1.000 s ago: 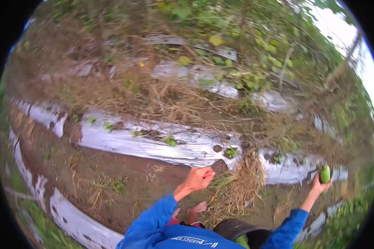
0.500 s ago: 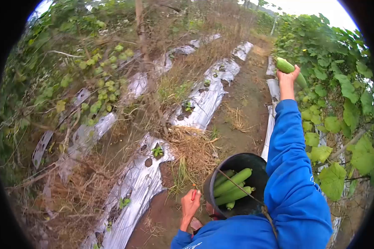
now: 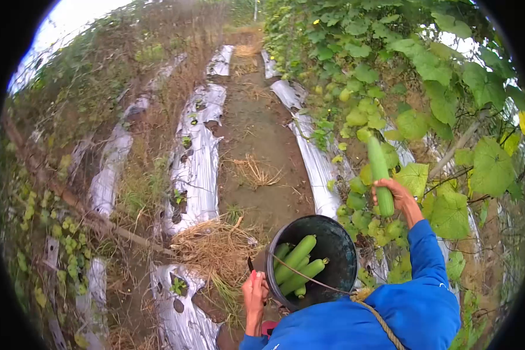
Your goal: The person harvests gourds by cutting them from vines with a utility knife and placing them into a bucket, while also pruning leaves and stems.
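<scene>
My right hand [image 3: 403, 199] is wrapped round the lower part of a long green luffa gourd [image 3: 378, 165], held nearly upright beside the vine leaves. A dark bucket [image 3: 345, 260] hangs in front of my body, with several green luffas [image 3: 296, 259] lying inside it. Left of the bucket, my left hand [image 3: 254, 294] is closed on a small knife [image 3: 250, 265]. Its dark blade points up, and a bit of red handle shows by the fingers. Part of the knife is hidden in that hand.
Leafy vines [image 3: 431, 111] rise along the right side. A dirt path [image 3: 248, 134] runs ahead between strips of silver plastic mulch [image 3: 201, 151]. Dry straw [image 3: 216, 242] lies left of the bucket. A rope [image 3: 385, 324] crosses my blue sleeve and body. Dry stems crowd the left.
My right hand has come back from far out, bringing the luffa closer to the bucket and turning it more upright. The view has swung to the right. The left hand still grips the knife.
</scene>
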### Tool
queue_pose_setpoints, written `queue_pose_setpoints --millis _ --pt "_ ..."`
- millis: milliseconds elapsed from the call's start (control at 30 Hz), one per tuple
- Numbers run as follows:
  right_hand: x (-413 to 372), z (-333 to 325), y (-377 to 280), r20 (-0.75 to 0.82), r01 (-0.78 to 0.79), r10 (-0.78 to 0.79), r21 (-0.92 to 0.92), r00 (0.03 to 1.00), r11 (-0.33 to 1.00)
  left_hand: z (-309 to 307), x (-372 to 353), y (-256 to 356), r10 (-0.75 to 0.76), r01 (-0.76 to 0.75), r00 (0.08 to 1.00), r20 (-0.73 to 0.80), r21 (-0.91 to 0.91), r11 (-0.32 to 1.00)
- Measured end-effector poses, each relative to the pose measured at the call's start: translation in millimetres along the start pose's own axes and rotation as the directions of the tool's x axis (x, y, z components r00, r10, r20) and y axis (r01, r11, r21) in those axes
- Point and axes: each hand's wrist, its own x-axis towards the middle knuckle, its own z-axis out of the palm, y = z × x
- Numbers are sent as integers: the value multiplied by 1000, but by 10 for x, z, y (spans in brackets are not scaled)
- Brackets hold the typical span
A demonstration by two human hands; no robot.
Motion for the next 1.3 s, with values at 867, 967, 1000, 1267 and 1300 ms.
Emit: queue_pose_setpoints --millis 867,967,1000,1267,1300 --pt "-371 1601 760 109 422 -432 -518 895 744 1393 3235 1204 -597 530 385 704 361 768" --pt "-21 1612 1181 -135 193 -252 -346 958 918 1480 3347 1406 -576 443 304 758 423 790" --pt "62 1630 1279 -254 -166 131 -122 958 979 1491 3378 1429 -590 430 279 757 451 782" --pt "-22 2002 1769 -340 -284 170 -319 925 904 1533 3270 1081 -609 481 135 782 485 730" --pt "-45 2096 1729 -318 -394 298 -301 900 868 1496 3247 1010 -641 525 154 752 488 698"
